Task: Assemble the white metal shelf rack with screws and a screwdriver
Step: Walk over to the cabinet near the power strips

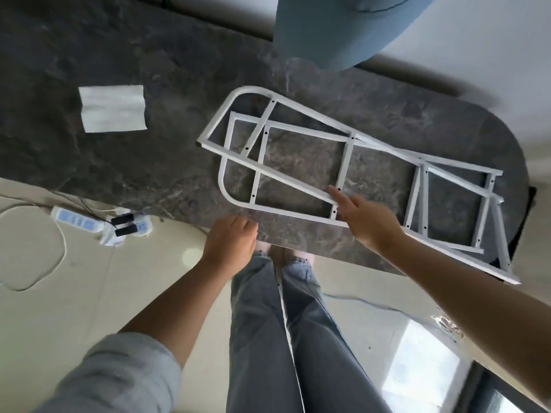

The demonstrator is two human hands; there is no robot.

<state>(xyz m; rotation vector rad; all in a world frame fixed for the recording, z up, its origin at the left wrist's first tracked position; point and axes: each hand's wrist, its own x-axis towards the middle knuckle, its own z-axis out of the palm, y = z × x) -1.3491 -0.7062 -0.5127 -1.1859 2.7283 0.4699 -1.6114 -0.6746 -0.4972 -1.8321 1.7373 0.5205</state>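
Observation:
Two white metal rack side frames [346,162] lie flat and overlapped on the dark marble table [134,162], each with rounded corners and several cross bars with screw holes. My right hand [366,219] reaches over the near rail of the frames with fingers stretched out, fingertips touching a bar. My left hand [229,242] rests at the table's near edge with fingers loosely curled, holding nothing. No screws or screwdriver show.
A white folded paper [113,108] lies on the table to the left. A blue chair seat [334,28] stands beyond the table. A power strip [98,225] with plugs and cables lies on the floor at left.

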